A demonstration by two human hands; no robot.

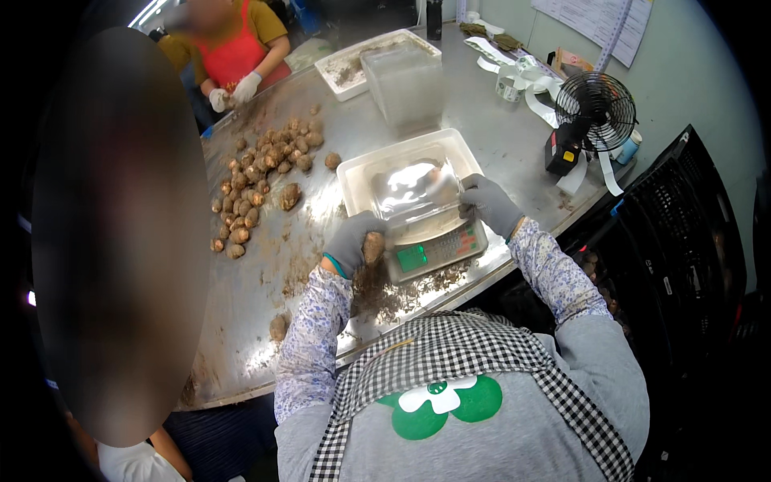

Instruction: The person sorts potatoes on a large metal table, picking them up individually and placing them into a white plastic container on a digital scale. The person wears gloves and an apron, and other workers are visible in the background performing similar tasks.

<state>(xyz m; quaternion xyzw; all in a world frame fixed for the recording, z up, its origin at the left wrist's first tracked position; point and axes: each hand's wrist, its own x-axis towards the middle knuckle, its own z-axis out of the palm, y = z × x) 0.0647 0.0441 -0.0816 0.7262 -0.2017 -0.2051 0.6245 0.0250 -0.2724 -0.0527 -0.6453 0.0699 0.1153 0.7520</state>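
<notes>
A clear plastic box (pixel 418 186) sits over a white tray (pixel 353 175), which rests on a digital scale (pixel 434 255) with a green display. Glare on the plastic mostly hides what is inside. My right hand (pixel 491 205), in a grey glove, has its fingers closed on the box's right edge. On the opposite side, my gloved left hand (pixel 352 241) is closed around a brown taro corm (pixel 373 247), close to the box's left corner. Whether its fingers also touch the box I cannot tell.
A pile of taro corms (pixel 265 165) spreads over the metal table (pixel 313 277). Behind the tray stand a stack of clear boxes (pixel 404 84) and another white tray (pixel 328 68). Right: a fan (pixel 595 112), label strips (pixel 514 80), black crates (pixel 683 233). A co-worker's gloved hands (pixel 234 92) work far left.
</notes>
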